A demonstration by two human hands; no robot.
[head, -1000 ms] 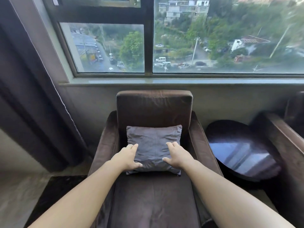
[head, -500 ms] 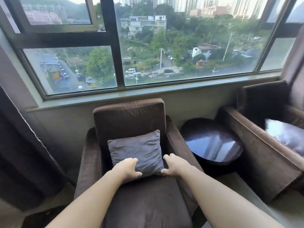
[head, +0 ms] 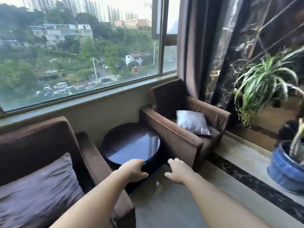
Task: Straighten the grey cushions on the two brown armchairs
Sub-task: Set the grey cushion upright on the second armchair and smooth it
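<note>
Two brown armchairs stand under the window. The left armchair [head: 32, 139] fills the lower left, with a grey cushion [head: 37, 193] leaning upright against its backrest. The right armchair [head: 172, 135] stands further off, and its grey cushion [head: 192, 121] lies tilted against the far armrest. My left hand [head: 133, 170] and my right hand [head: 176, 169] hover empty between the chairs, fingers loosely apart, over the front edge of the round table. Neither hand touches a cushion.
A dark glossy round side table [head: 131, 145] sits between the armchairs. A marble ledge on the right carries a blue plant pot [head: 284, 168] and a spider plant [head: 266, 83]. Dark curtains [head: 197, 46] hang behind the right armchair. Pale floor lies in front.
Both hands have let go of the left cushion and swung right, over the side table. The view has turned right, bringing the second armchair and its cushion into view.
</note>
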